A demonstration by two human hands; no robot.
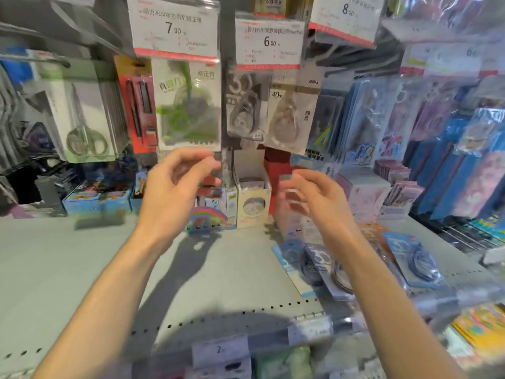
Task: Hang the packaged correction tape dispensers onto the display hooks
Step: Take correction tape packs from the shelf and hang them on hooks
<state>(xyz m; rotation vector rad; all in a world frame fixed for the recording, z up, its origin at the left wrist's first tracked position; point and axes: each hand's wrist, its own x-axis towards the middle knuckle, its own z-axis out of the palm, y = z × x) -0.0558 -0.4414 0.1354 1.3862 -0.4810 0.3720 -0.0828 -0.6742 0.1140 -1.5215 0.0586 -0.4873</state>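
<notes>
Head view shows both hands, left (175, 184) and right (314, 201), loosely curled and empty; blurred motion risks knocking the hung packs (246, 105) off.

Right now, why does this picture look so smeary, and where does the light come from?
Head view: motion blur smears both hands, left hand and right hand; the clear plastic price-tag sleeves show glare; arm shadows on the grey shelf suggest overhead light; the edges bend from the wide lens.
</notes>
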